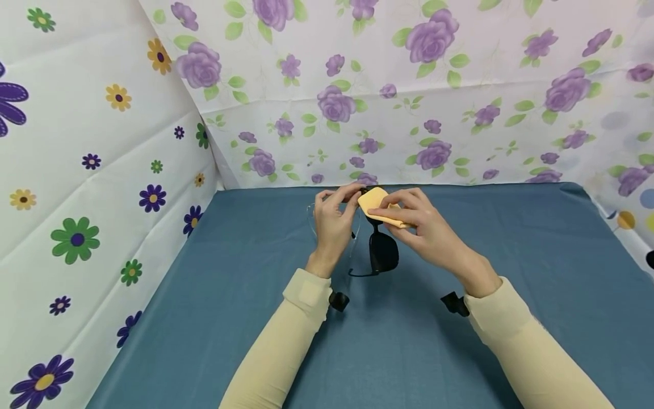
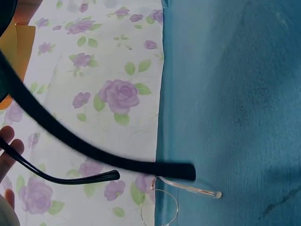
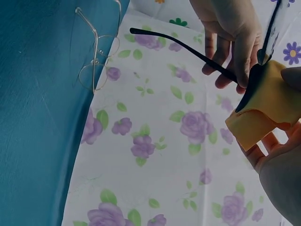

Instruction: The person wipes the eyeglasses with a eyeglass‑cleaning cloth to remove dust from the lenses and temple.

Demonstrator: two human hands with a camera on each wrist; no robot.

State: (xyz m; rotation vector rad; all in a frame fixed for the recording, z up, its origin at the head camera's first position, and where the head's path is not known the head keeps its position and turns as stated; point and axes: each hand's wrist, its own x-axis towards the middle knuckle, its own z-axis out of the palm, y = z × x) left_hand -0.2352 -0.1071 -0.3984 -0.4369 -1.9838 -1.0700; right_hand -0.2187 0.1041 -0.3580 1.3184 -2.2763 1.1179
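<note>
Dark sunglasses (image 1: 384,251) hang between the two hands over the table, one lens low and the arms folded out. My left hand (image 1: 331,222) pinches their frame near the hinge, by the black temple arm (image 3: 188,51). A folded yellow cloth (image 1: 374,199) is held by my right hand (image 1: 423,226), its fingers and thumb gripping it around the upper lens. That lens is mostly hidden by the cloth. In the right wrist view the cloth (image 3: 268,106) covers both sides of the lens.
Thin metal-rimmed eyeglasses (image 3: 95,61) lie on the blue tablecloth (image 1: 245,318) behind the left hand, near the far edge. A flowered curtain (image 1: 306,153) rises at the back, another flowered sheet (image 1: 112,221) on the left. Small black devices (image 1: 339,301) sit at both wrists.
</note>
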